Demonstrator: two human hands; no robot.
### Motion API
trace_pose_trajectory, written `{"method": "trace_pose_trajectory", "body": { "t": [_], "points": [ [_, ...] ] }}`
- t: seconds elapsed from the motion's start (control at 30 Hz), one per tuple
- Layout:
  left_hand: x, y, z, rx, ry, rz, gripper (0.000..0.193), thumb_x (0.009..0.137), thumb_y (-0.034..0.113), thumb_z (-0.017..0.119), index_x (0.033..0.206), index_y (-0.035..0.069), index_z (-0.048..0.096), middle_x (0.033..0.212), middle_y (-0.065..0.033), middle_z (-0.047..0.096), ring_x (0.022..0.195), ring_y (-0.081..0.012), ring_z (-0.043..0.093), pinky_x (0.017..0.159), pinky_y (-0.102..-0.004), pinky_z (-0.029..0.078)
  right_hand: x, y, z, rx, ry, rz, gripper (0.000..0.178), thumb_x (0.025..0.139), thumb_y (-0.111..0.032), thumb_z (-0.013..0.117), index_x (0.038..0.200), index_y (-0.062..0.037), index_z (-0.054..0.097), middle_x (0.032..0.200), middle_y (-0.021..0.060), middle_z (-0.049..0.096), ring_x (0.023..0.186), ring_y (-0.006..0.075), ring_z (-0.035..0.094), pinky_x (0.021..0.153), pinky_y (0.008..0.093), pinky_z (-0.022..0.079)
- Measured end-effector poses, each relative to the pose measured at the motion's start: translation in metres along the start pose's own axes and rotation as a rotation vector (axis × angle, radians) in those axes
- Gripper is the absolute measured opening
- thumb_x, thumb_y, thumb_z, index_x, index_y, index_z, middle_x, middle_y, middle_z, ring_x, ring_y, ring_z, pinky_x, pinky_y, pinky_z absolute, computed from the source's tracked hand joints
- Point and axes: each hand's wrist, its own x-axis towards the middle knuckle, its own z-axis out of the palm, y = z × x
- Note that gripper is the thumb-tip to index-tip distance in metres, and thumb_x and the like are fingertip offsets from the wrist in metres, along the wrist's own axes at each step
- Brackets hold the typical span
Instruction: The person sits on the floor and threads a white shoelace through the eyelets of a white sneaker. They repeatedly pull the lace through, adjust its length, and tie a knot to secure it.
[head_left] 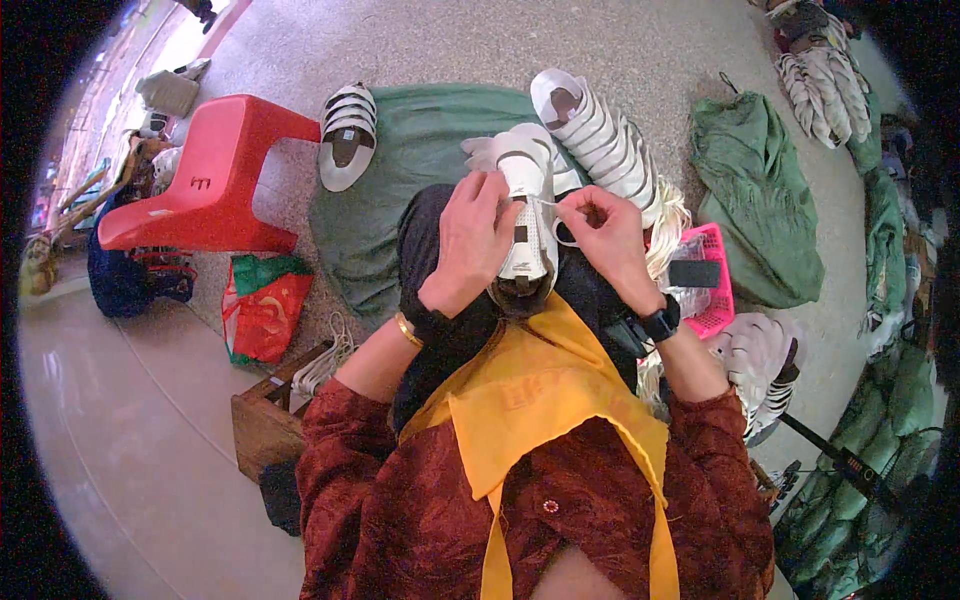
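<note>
A white shoe upper (525, 176) with a dark patch at its near end rests across my lap, on dark trousers and a yellow apron (540, 375). My left hand (472, 232) is closed on the upper's left side, its fingers bent near the eyelets. At the upper's right side, my right hand (607, 238) pinches a thin white shoelace (546, 203) between thumb and fingertips. The lace runs from the upper to that hand. Part of the upper's left edge is hidden by my left fingers.
A green cloth (420, 130) lies ahead, with stacked white uppers (349, 150) at left and a longer row (610, 145) at right. Beside my right arm stands a pink basket (713, 285). A red plastic chair (215, 180) and a wooden stool (268, 420) stand left.
</note>
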Motion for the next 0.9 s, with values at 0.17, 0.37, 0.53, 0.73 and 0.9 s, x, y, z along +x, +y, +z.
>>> {"method": "trace_pose_trajectory", "body": {
  "t": [0.17, 0.37, 0.53, 0.73, 0.9],
  "points": [
    [0.000, 0.001, 0.003, 0.039, 0.008, -0.007, 0.021, 0.086, 0.010, 0.071, 0.090, 0.004, 0.051, 0.083, -0.0144, 0.054, 0.076, -0.0357, 0.058, 0.065, -0.0449, 0.048, 0.004, -0.006, 0.007, -0.073, 0.020, -0.028, 0.012, 0.086, -0.012, 0.075, 0.088, -0.0003, 0.073, 0.069, 0.0033, 0.068, 0.062, 0.0067, 0.058, 0.058, 0.0256, 0.048],
    [0.002, -0.002, 0.007, -0.032, 0.009, -0.071, 0.022, 0.084, 0.008, 0.072, 0.089, 0.003, 0.052, 0.080, -0.0128, 0.054, 0.070, -0.0302, 0.058, 0.062, -0.0408, 0.048, 0.006, -0.001, 0.013, -0.071, 0.047, -0.052, 0.013, 0.085, -0.013, 0.076, 0.090, -0.0016, 0.075, 0.071, 0.0076, 0.071, 0.061, 0.0099, 0.062, 0.058, 0.0273, 0.049],
    [0.004, -0.004, 0.000, -0.205, -0.041, -0.213, 0.022, 0.082, 0.006, 0.076, 0.087, 0.002, 0.055, 0.079, -0.0099, 0.057, 0.066, -0.0207, 0.059, 0.062, -0.0335, 0.049, 0.008, 0.001, 0.014, -0.095, 0.046, -0.110, 0.013, 0.085, -0.015, 0.075, 0.089, -0.0021, 0.075, 0.071, 0.0101, 0.070, 0.060, 0.0136, 0.064, 0.057, 0.0296, 0.050],
    [0.005, -0.006, 0.000, -0.240, -0.061, -0.238, 0.022, 0.082, 0.005, 0.076, 0.088, 0.002, 0.056, 0.079, -0.0084, 0.058, 0.067, -0.0170, 0.060, 0.064, -0.0309, 0.050, 0.010, -0.004, 0.015, -0.146, 0.044, -0.152, 0.012, 0.085, -0.014, 0.074, 0.088, -0.0024, 0.074, 0.071, 0.0120, 0.069, 0.058, 0.0174, 0.064, 0.056, 0.0310, 0.050],
    [0.004, -0.009, 0.001, -0.251, -0.054, -0.243, 0.021, 0.083, 0.005, 0.076, 0.088, 0.002, 0.056, 0.079, -0.0075, 0.058, 0.068, -0.0158, 0.059, 0.064, -0.0301, 0.049, 0.011, -0.011, 0.014, -0.173, 0.013, -0.154, 0.011, 0.084, -0.013, 0.074, 0.089, -0.0026, 0.074, 0.071, 0.0127, 0.069, 0.057, 0.0184, 0.065, 0.055, 0.0317, 0.050]
  ]
}}
